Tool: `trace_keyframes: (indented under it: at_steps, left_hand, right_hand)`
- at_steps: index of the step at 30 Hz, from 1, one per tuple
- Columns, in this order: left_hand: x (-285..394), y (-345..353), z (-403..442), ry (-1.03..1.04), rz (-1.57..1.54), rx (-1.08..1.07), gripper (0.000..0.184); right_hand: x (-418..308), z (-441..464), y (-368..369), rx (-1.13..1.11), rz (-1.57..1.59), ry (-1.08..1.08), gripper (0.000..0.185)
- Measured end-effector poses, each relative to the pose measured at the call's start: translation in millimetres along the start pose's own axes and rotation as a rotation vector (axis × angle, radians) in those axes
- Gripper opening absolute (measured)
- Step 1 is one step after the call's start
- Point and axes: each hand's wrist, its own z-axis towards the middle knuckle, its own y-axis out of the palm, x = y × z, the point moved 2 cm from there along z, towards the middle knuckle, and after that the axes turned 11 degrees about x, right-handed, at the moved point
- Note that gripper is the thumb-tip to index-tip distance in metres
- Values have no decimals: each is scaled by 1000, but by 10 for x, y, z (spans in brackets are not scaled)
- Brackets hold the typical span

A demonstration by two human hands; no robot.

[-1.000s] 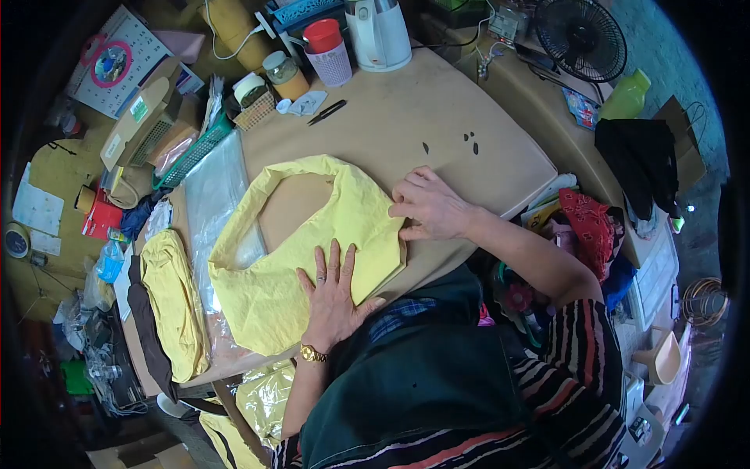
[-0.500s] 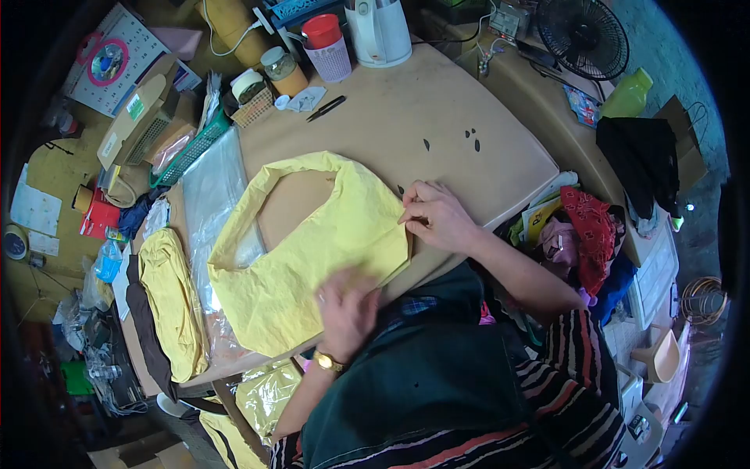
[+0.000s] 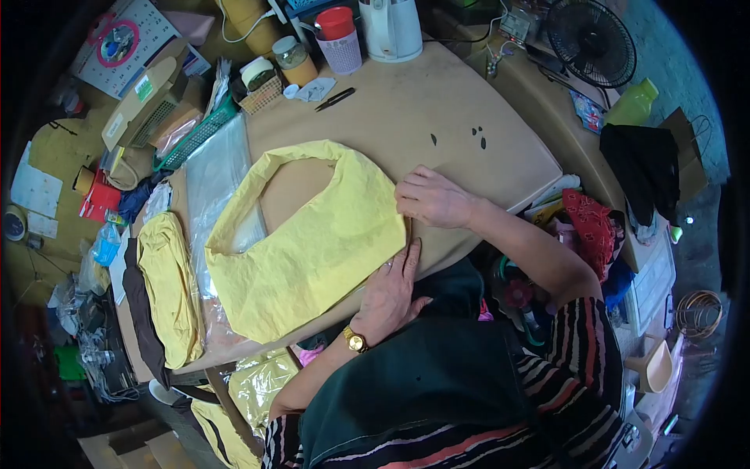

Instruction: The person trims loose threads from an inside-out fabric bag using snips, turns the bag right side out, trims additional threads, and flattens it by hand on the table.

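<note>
A yellow cloth shoulder bag [image 3: 312, 242] lies flat on the brown-covered table [image 3: 406, 102], its looped strap toward the far side. My right hand [image 3: 433, 197] has its fingers closed on the bag's right edge. Just below, my left hand [image 3: 391, 291] lies with fingers stretched out at the bag's lower right corner, along the table's near edge. A gold watch [image 3: 355, 340] is on the left wrist. Part of the bag's corner is hidden behind the fingers.
Clear plastic sleeves [image 3: 215, 184] lie left of the bag, beside a folded yellow cloth piece [image 3: 169, 293]. Along the back stand a white kettle [image 3: 391, 31], a lilac cup [image 3: 341, 55], a jar [image 3: 294, 61] and a pen [image 3: 335, 99]. Coloured fabrics [image 3: 586, 227] are heaped at right.
My left hand has moved right and up from the bag's lower front to its lower right corner, fingers now flat. My right hand stays at the right edge, fingers more closed.
</note>
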Motion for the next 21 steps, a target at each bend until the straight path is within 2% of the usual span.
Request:
trace_keyframes:
  at_steps: [1, 3, 6, 8, 10, 11, 12, 13, 14, 16, 17, 18, 20, 21]
  left_hand:
    - [-5, 18, -26, -1, 10, -42, 106]
    - [-23, 21, -68, -3, 25, -85, 107]
    - [-56, -23, -129, 5, -42, -108, 98]
    - [-148, -211, -233, 210, -556, -282, 78]
    - [-315, -732, -373, -51, -890, -387, 59]
    - [-426, -866, -442, -140, -570, -54, 58]
    - [-483, -879, -483, -235, -251, 130, 58]
    - [-537, -893, -537, -379, 47, 268, 59]
    - [-615, -792, -560, -527, 343, 267, 60]
    - [-740, -578, -619, -585, 421, 221, 64]
    - [-809, -500, -685, -642, 505, 158, 68]
    - [-863, -468, -738, -636, 506, 153, 68]
    - [-1015, -399, -880, -769, 466, 87, 73]
    - [-1065, -341, -955, -724, 465, 177, 75]
  right_hand:
    - [25, -31, 6, -36, -53, -90, 10]
    - [54, -102, -31, -66, -80, -113, 10]
    - [24, -64, -75, -164, -185, -104, 12]
    - [-5, 11, -215, -228, -267, -81, 13]
    - [-44, 88, -460, -136, -354, 214, 18]
    - [-140, 165, -468, -109, -232, 356, 27]
    - [-324, 266, -382, -83, -105, 501, 36]
    - [-549, 345, -206, -17, -53, 520, 47]
    - [-769, 425, 22, 51, -4, 534, 59]
    - [-1083, 576, 534, -50, -105, 477, 72]
    - [-1007, 512, 619, -47, -108, 482, 72]
    - [-905, 455, 680, -124, -146, 520, 74]
    - [-706, 362, 656, -206, -184, 550, 76]
    - [-578, 301, 539, -185, -231, 614, 78]
